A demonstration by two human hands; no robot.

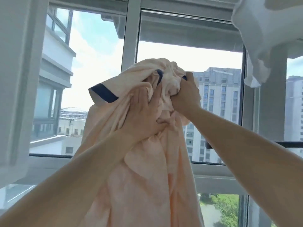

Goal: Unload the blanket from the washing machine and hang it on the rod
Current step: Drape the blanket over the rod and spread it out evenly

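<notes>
A pale peach blanket (144,177) with a dark blue border is bunched up and raised in front of the window, its length hanging down to the bottom of the view. My left hand (144,112) lies on the bunched cloth with fingers spread and the thumb pressing into a fold. My right hand (186,95) grips a wad of the blanket near its top in a tight fist. A dark rail (288,144) runs across at the right behind my right forearm. No washing machine is in view.
A large window with white frames (129,38) fills the background, with tall buildings outside. White laundry (268,30) hangs at the upper right. A white curtain or wall (14,79) stands at the left.
</notes>
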